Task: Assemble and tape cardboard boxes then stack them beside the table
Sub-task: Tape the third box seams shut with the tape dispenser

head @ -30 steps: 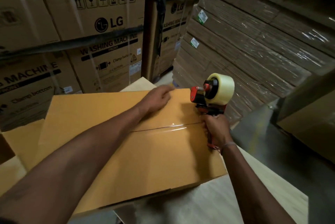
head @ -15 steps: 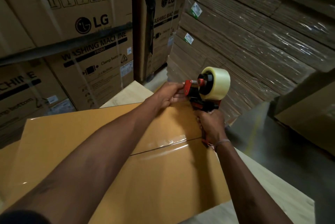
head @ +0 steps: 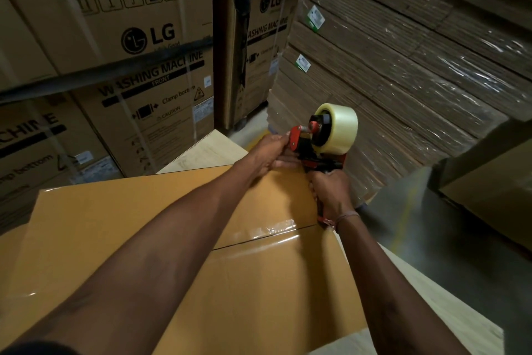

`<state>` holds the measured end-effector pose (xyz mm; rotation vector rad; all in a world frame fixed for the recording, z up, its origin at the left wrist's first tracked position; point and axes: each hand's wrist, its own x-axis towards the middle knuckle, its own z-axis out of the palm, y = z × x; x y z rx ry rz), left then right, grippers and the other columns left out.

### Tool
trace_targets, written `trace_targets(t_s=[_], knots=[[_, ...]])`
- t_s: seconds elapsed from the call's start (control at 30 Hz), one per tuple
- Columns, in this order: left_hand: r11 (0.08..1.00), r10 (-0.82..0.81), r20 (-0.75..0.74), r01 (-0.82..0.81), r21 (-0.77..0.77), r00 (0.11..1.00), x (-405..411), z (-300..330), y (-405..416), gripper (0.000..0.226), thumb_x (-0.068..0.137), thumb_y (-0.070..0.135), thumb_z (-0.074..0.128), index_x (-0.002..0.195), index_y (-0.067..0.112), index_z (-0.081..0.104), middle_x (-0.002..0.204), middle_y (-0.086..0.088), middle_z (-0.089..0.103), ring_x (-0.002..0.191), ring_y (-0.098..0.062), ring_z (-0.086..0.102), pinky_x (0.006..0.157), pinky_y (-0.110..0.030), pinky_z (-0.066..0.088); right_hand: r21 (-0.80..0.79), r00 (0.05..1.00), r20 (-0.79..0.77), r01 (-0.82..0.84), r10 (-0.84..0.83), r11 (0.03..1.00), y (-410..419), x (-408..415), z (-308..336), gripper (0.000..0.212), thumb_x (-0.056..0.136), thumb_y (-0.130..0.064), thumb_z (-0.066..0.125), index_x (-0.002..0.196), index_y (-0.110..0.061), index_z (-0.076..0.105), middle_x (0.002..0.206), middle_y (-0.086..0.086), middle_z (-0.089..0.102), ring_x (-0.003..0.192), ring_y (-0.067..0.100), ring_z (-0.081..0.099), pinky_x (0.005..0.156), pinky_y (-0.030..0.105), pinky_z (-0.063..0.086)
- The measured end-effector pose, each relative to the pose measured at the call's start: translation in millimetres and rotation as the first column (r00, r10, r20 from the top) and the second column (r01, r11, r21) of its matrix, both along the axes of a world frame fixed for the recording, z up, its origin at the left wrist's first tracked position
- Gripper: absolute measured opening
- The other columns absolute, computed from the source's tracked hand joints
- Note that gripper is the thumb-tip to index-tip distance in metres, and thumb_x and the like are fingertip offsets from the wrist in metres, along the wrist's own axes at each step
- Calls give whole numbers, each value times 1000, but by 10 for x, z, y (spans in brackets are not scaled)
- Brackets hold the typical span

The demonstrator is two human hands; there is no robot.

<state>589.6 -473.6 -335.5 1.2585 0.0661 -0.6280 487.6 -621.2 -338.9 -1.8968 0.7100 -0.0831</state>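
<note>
Flat-topped tan cardboard box [head: 161, 239] on the pale wooden tabletop [head: 449, 305], clear tape over its centre seam. Right hand [head: 331, 195] wrapped round the handle of the red tape dispenser [head: 319, 139] at the far edge; left hand [head: 270, 153] pinching its front (probably freeing the tape end). Best kept taut, pulled straight, then pressed flat.
</note>
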Motion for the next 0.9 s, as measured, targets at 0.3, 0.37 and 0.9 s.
trace_targets(t_s=[0.3,0.37,0.9], knots=[[990,69,-183,-90,-108,981,57,124,45,30,100,26,69,105,-4,70,92,-23,77,79,-26,78,73,-42,66,106,999,48,14,-19,994,84,-32,91,29,58,-42,73,70,-16,68,61,7,60,60,23,50,58,40,39],[993,47,-245,-71,-91,968,78,152,35,20,101,17,66,96,-2,67,79,-19,76,67,-24,77,68,-41,64,115,997,70,9,-17,993,89,-97,91,29,61,-43,74,71,-16,68,61,6,60,60,22,49,59,40,39],[936,258,6,-252,246,966,128,128,-82,13,84,-15,66,79,-4,70,61,-17,65,37,-18,59,34,-21,43,83,999,43,-1,-2,997,23,-424,108,21,70,-31,73,79,-14,65,65,9,55,61,22,46,55,35,37]])
